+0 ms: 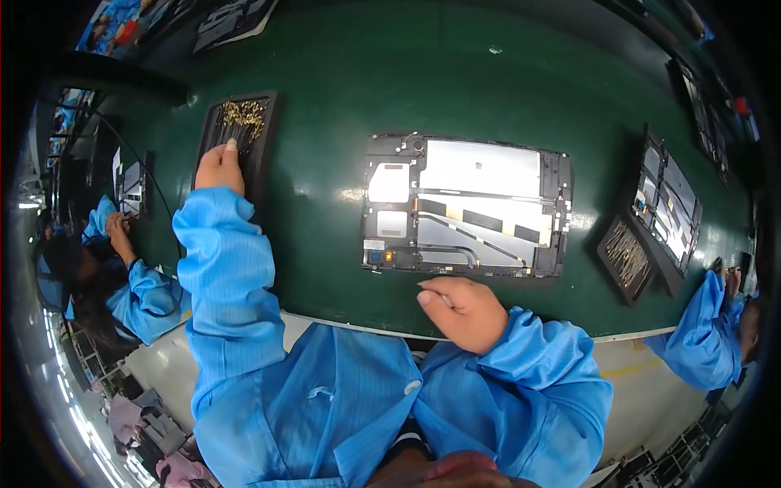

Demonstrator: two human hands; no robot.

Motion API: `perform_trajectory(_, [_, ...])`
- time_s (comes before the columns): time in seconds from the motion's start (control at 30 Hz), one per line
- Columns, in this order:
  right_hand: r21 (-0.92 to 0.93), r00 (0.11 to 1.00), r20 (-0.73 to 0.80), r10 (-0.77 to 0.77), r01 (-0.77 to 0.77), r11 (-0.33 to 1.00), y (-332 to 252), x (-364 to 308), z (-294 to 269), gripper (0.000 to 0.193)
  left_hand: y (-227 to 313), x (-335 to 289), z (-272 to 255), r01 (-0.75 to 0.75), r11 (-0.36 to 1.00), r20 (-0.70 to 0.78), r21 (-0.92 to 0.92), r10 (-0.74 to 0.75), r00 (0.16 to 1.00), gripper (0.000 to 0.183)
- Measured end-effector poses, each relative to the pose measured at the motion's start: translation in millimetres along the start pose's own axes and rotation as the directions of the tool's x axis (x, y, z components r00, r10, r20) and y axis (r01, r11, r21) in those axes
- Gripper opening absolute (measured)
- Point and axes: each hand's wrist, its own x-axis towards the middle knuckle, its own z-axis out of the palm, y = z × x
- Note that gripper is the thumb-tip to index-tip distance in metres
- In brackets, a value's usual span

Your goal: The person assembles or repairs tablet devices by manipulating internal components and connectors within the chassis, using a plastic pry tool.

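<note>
At ten o'clock our left hand [221,168] seems to be picking strips [247,119], next needing one freed; we can't tell its grip, nor our curled right hand [468,313]'s.

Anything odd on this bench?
One small pale speck lies on the green tabletop, beyond the open black-and-silver rectangular device, apart from other items; possibly stray debris, too small to identify. No spill visible.

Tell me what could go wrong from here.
The bare left hand reaches into the rectangular black tray, where thin, gold-tipped dark strands lie bunched: they could tangle or lift out together. The bare right hand is close to the lower edge of the flat black-and-silver device panel and might nudge it.
</note>
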Motion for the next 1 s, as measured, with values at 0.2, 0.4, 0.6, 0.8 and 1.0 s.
perform_trajectory(0.2, [0.134,0.986,-0.098,0.133,-0.119,0.984,-7,3,4,0.023,52,-61,-25,-0.649,0.761,-0.056,0.024,0.649,0.759,0.014])
perform_trajectory(0.4, [0.662,0.875,0.267,0.403,-0.471,0.583,-30,26,-4,0.045,71,-119,-25,-0.89,0.444,0.067,-0.105,0.896,0.439,0.024])
perform_trajectory(0.6, [0.533,0.947,0.116,0.301,-0.315,0.785,-46,30,-22,0.038,75,-136,-20,-0.926,0.36,0.056,-0.117,0.933,0.355,0.023])
perform_trajectory(0.8, [0.547,0.904,0.102,0.416,-0.4,0.735,-39,24,-27,0.036,75,-145,-16,-0.933,0.318,0.085,-0.17,0.948,0.307,0.025])
perform_trajectory(1.0, [0.627,0.894,0.145,0.425,-0.415,0.659,-32,17,-26,0.033,71,-151,-9,-0.937,0.303,0.1,-0.175,0.952,0.289,0.03])
